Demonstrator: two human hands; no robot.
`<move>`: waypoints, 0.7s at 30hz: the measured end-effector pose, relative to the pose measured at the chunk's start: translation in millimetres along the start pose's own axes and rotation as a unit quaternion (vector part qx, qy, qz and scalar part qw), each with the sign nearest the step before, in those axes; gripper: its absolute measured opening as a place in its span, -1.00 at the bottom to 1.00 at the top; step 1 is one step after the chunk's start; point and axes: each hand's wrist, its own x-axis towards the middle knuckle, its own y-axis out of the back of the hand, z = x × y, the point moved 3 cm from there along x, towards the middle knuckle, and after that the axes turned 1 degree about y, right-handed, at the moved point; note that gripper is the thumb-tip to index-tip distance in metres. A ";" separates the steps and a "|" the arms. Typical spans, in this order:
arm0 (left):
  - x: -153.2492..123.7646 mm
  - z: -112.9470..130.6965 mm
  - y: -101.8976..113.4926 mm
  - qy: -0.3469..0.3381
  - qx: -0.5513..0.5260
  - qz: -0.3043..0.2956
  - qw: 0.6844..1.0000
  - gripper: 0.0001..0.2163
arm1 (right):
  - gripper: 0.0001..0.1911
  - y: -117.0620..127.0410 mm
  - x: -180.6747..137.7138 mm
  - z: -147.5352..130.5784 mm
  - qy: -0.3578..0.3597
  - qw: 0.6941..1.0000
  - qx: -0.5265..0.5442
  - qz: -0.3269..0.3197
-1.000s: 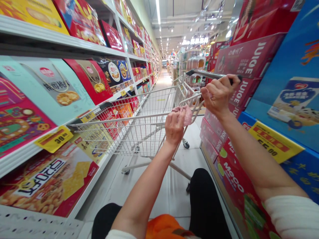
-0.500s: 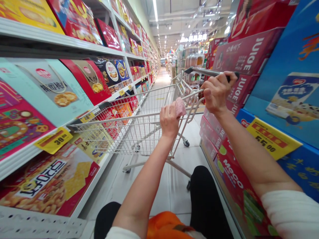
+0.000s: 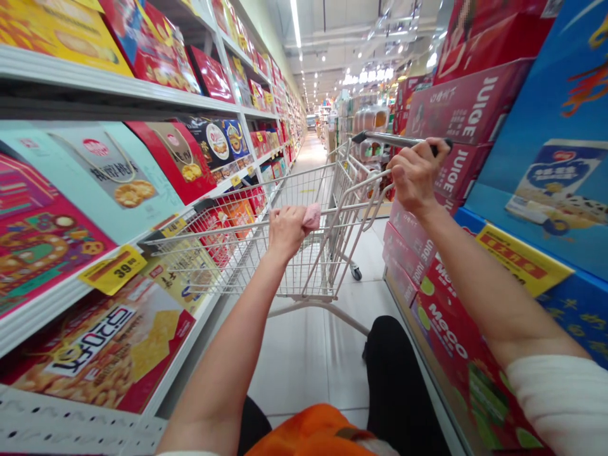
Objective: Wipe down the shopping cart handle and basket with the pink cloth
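A wire shopping cart (image 3: 247,253) lies tipped on its side in the aisle ahead of me, its basket bare. My left hand (image 3: 286,229) is closed around a small pink cloth (image 3: 312,216) and presses it against the cart's upper rim bar. My right hand (image 3: 415,174) is wrapped round the cart's grey push handle (image 3: 389,139), higher and further right. Both arms reach forward over my dark trousers and an orange garment at my waist.
Shelves (image 3: 95,82) of biscuit gift boxes line the left, with a yellow price tag (image 3: 113,271) on the edge. Stacked red juice cartons (image 3: 465,107) and blue boxes (image 3: 560,158) wall the right. The pale tiled aisle floor (image 3: 308,354) runs far ahead.
My left hand slid leftward along the cart's rim with the pink cloth. The cart shifted slightly left. My right hand kept its grip on the handle.
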 end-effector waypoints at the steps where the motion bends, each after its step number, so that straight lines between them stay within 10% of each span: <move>1: -0.1 0.6 -0.4 0.003 0.004 -0.001 1.000 -0.84 | -0.46 0.2 -0.8 -1.9 -0.002 1.000 -0.001 0.007; 11: -2.1 23.9 -1.7 0.043 0.040 -0.042 0.997 -0.77 | -0.60 -54.6 -19.9 -120.0 0.116 0.993 0.022 -0.030; 21: -11.7 42.8 -13.2 0.008 0.007 0.026 1.000 -0.81 | -0.53 -69.5 -30.1 -81.9 0.104 0.994 0.037 -0.027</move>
